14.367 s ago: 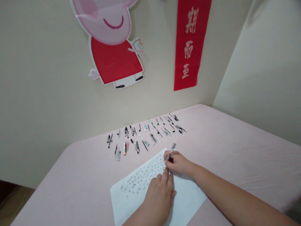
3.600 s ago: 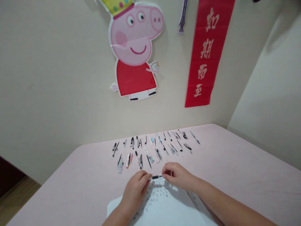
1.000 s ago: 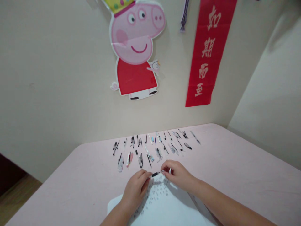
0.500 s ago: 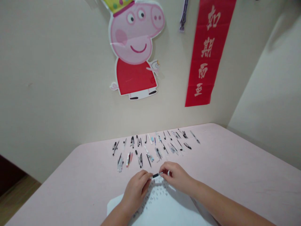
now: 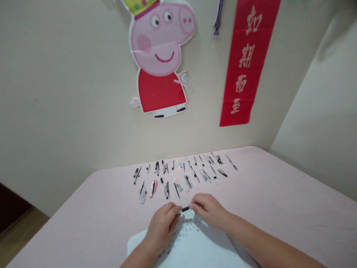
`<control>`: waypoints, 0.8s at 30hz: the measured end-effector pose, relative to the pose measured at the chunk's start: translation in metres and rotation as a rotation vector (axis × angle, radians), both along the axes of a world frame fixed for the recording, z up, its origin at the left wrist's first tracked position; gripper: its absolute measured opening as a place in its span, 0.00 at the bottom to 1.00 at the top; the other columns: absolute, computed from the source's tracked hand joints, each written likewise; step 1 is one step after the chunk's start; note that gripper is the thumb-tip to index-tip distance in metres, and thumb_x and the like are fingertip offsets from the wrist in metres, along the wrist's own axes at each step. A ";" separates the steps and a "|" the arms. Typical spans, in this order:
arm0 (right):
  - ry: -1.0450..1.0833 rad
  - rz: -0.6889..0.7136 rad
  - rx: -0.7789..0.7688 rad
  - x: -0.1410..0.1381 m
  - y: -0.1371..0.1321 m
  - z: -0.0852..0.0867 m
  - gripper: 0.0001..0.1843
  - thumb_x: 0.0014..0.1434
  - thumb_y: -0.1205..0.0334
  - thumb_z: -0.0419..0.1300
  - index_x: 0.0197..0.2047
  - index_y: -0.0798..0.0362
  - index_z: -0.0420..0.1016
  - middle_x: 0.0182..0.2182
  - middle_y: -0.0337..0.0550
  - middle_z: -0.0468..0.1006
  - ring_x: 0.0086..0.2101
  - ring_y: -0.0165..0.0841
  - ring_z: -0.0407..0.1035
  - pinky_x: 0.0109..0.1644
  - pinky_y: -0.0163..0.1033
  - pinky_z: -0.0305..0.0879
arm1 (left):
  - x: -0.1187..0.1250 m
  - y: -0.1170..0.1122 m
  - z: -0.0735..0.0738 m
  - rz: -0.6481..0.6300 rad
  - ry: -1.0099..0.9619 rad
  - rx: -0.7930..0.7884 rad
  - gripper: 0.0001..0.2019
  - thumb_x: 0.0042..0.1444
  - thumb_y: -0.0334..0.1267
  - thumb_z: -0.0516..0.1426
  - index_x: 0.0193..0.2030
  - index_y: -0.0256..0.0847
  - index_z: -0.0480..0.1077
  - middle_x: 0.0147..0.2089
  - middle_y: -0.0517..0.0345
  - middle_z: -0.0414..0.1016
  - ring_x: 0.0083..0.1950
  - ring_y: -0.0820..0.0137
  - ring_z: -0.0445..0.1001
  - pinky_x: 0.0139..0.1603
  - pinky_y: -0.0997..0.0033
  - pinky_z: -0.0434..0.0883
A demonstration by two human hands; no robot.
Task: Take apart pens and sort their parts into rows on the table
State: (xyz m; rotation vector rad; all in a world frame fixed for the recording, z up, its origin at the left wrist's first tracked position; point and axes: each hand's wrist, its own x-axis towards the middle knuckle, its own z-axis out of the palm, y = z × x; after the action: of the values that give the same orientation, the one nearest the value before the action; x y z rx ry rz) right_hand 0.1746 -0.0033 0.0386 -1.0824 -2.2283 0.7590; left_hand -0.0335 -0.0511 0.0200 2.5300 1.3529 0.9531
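Between my two hands is a pen (image 5: 185, 209) with a dark middle section, held level above the far edge of a white sheet (image 5: 200, 249). My left hand (image 5: 164, 223) pinches its left end. At its right end, the fingertips of my right hand (image 5: 206, 209) are closed on the tip. My fingers hide both ends of the pen. Small dark marks, too blurred to read, cover the upper left of the sheet.
Beyond my hands, several pens and pen parts (image 5: 166, 188) lie in two rough rows on the pink table (image 5: 92, 219). A wall stands behind, bearing a pig cutout (image 5: 161, 89) and a red banner (image 5: 240, 67).
My right fingers have closed further around the pen's right end, so less of it shows. The left hand has barely moved.
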 end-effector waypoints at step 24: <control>-0.039 0.091 0.111 0.005 -0.006 0.004 0.05 0.56 0.66 0.54 0.35 0.53 0.71 0.28 0.39 0.73 0.26 0.28 0.64 0.32 0.32 0.57 | 0.000 -0.001 -0.004 0.014 0.046 -0.005 0.11 0.61 0.31 0.49 0.46 0.39 0.70 0.39 0.50 0.75 0.39 0.67 0.74 0.38 0.69 0.72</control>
State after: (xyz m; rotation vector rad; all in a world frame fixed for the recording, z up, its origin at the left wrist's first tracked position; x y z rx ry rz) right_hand 0.1798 -0.0092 0.0429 -0.9558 -2.3363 0.6482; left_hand -0.0338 -0.0517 0.0160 2.5574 1.3851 0.8973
